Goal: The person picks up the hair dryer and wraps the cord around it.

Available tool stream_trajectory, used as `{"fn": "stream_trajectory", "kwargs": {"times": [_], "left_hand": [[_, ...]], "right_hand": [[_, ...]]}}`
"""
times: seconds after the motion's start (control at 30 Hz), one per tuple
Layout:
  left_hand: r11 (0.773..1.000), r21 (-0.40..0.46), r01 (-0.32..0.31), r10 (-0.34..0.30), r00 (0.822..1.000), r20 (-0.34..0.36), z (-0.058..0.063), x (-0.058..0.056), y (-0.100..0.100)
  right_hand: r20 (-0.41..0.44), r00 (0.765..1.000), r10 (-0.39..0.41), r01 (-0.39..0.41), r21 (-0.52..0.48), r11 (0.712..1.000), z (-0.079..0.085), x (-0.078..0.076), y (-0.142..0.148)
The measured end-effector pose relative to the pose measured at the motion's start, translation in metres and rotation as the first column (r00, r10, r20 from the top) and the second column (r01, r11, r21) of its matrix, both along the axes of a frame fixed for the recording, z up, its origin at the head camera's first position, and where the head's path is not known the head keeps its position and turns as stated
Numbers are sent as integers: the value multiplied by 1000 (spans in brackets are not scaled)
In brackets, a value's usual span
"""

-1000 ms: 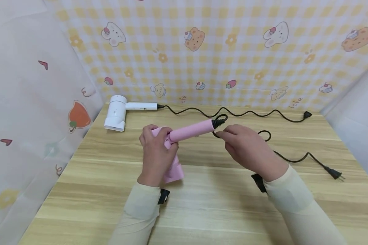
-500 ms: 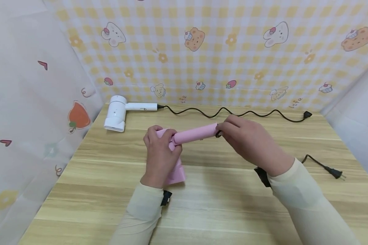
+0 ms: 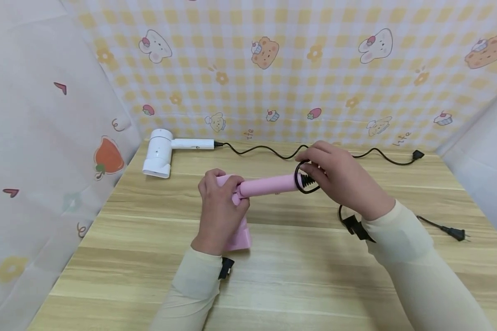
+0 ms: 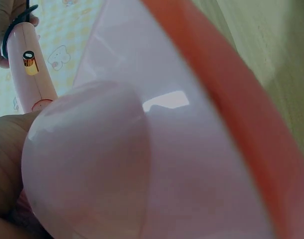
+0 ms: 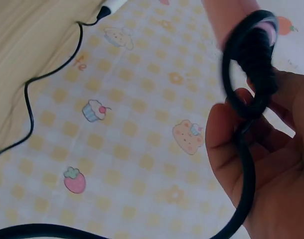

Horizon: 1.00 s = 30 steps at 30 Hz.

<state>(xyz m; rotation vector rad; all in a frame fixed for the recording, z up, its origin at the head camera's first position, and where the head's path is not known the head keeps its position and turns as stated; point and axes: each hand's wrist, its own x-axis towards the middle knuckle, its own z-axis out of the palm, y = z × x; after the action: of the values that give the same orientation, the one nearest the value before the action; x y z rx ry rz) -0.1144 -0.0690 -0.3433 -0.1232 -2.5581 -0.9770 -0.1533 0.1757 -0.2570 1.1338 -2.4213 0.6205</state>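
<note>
Listener: From the head camera, what are the fingers doing?

Describer: The left hand [image 3: 221, 207] grasps a pink hair dryer [image 3: 257, 187] over the middle of the worktop [image 3: 141, 257], fingers curled where handle meets head. The handle points right. At its end, the right hand [image 3: 341, 179] pinches the dryer's black cord [image 3: 296, 176] between thumb and fingers. A loop of it overlaps the handle's tip.

Listener: And around them?

Describer: The worktop is pale wood grain. A white hair dryer [image 3: 158, 154] lies at the back left, its wavy lead [image 3: 258, 146] running right along the back. The pink dryer's plug [image 3: 457, 234] rests at the far right. Behind hangs a yellow-and-white checked cloth [image 3: 290, 87] with cartoon animals; a white sheet [image 3: 45, 151] hangs on the left.

Listener: The left wrist camera?

Describer: Blurred pink casing fills most of it. Part of the left hand shows at the left edge. The handle's switch [image 4: 29, 59] is upper left, with the right hand's fingers beyond.

Listener: The right wrist camera?

Describer: The right fingers curl around the cord, its loop close against the ribbed sleeve [image 5: 257, 59]. Checked cloth fills the centre; the white dryer's lead winds down the left.
</note>
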Motion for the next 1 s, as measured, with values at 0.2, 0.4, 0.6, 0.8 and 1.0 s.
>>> {"fn": "stream_trajectory", "kwargs": {"times": [0.2, 0.4, 0.6, 0.8, 1.0], "left_hand": [[1000, 3, 20, -20, 1000, 5, 1, 1, -1], [999, 19, 40, -40, 999, -7, 3, 0, -4], [998, 43, 50, -49, 999, -21, 4, -1, -5], [997, 71, 28, -26, 999, -29, 5, -2, -5], [996, 89, -5, 6, 1000, -13, 4, -2, -7]], "right_hand": [[175, 984, -37, 38, 0, 999, -2, -7, 7], [318, 943, -102, 106, 4, 994, -9, -14, 12], [292, 950, -109, 108, 17, 994, -23, -15, 15], [286, 953, -101, 107, -6, 994, -40, -4, 13], [249, 962, -114, 127, -34, 991, -53, 9, 11]]}}
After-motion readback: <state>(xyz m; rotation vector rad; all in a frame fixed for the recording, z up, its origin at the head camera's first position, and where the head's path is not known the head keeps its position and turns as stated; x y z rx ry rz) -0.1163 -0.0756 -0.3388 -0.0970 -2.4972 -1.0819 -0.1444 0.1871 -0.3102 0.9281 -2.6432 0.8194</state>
